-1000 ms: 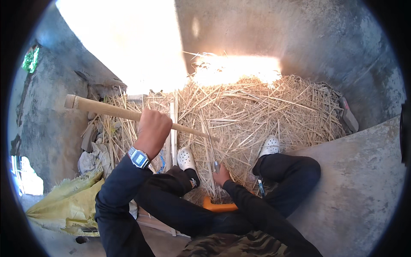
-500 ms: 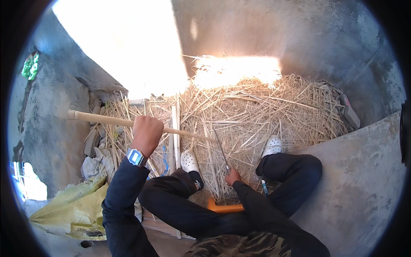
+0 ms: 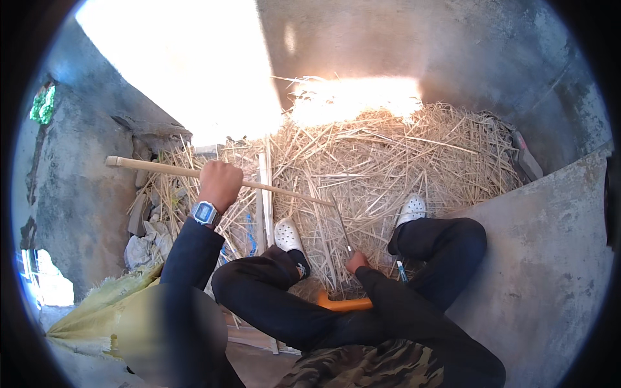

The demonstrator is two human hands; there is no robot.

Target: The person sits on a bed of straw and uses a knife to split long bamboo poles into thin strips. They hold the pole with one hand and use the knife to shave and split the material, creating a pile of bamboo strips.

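Concrete walls [image 3: 362, 39] stand behind a bed of straw [image 3: 453, 145], where a seated person's left hand [image 3: 220, 186] grips a pale stick [image 3: 155, 167] and the right hand [image 3: 356, 261] a thin blade [image 3: 341, 226].

Held above the straw, the pale stick runs nearly crosswise: its thick, blunt end points left, its thin end right and slightly toward the person, meeting or almost meeting the blade's far tip; contact is unclear. The left fist wraps it near mid-length; the right fingers close around the blade's near end. The stick is probably wood or cane: light, stiff, fairly smooth, not fragile, with most flex at the thin end. Mid-length seems a balanced hold; the thick end would fill the palm better.
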